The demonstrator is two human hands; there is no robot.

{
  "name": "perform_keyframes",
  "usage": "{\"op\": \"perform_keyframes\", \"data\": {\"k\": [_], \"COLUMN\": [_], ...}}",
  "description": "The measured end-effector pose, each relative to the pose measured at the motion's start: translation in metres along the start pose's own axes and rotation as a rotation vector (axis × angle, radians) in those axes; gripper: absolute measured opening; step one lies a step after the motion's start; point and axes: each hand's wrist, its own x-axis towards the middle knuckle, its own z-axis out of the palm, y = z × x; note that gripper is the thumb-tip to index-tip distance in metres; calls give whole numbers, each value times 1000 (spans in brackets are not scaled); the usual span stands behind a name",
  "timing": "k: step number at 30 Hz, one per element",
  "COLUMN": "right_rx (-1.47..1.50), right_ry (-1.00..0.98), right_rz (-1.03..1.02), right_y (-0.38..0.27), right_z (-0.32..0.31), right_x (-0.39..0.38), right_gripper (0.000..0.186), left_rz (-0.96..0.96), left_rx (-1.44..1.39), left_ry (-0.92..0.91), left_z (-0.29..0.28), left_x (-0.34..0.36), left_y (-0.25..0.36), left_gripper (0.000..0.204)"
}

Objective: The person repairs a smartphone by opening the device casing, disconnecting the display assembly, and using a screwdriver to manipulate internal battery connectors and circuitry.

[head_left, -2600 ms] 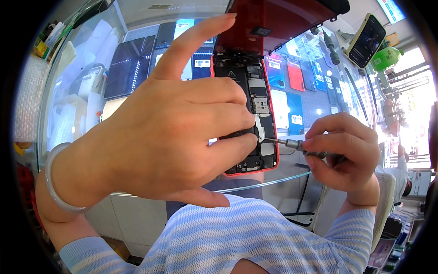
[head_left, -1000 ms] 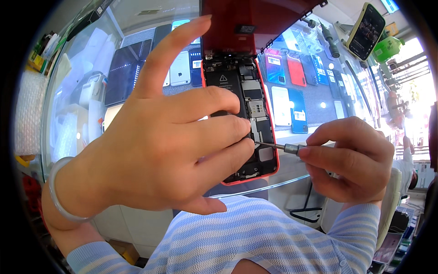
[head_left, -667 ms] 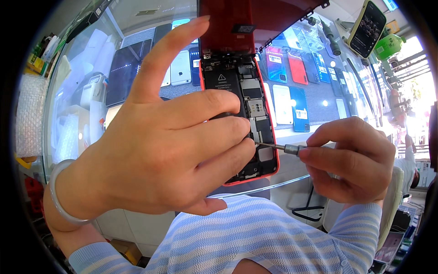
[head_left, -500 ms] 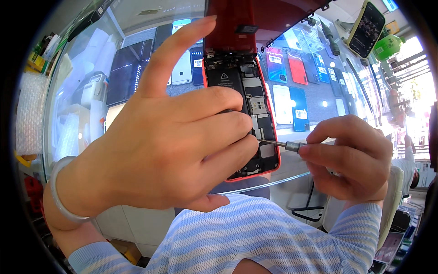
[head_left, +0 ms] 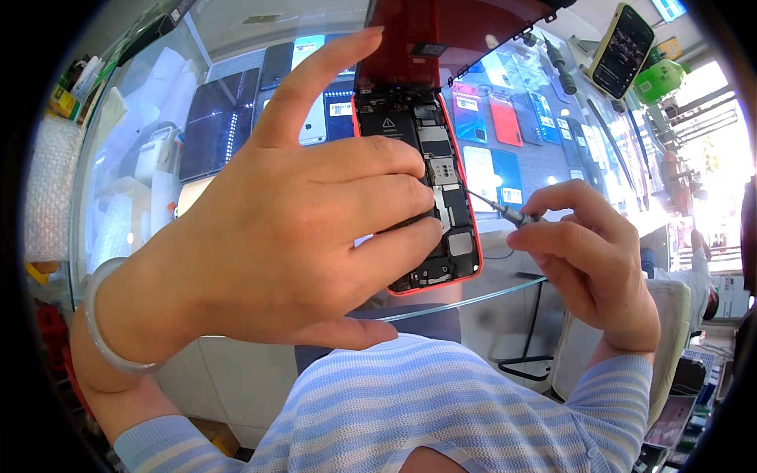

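Observation:
In the middle is an opened smartphone with a red frame, its battery and inner parts bare. Its dark red screen panel stands raised at the far end. My left hand lies across the phone's left side with its fingers curled over the battery; the index finger stretches up against the screen's edge. The left hand covers much of the phone's lower left. A thin precision screwdriver is pinched in my right hand, its tip at the phone's right edge beside the metal plates.
Beneath the phone, a glass display case shows several phones and a dark tablet. A propped-up phone and a green bottle stand at the far right. Bubble wrap lies left, a pale chair right.
My right hand has moved up and slightly left with the screwdriver, whose tip has left the phone's lower inside for its right edge. My left hand keeps its hold.

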Motion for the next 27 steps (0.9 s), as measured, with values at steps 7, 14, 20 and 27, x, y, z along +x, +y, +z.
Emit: {"op": "perform_keyframes", "data": {"k": [7,14,20,27], "right_rx": [13,-109,-165,-188], "right_ry": [22,55,121,129], "right_rz": [6,43,15,-29], "right_y": [7,17,29,33], "right_z": [3,-3,1,1], "right_x": [-3,-4,-5,-2], "right_gripper": [18,24,25,23], "left_rz": [-81,-178,-202,-193], "left_rx": [17,39,54,23], "left_ry": [-82,-294,-299,-219], "left_z": [-6,-32,-29,-22], "left_x": [5,25,27,23], "left_y": [8,20,23,23], "left_gripper": [51,52,49,43]}}
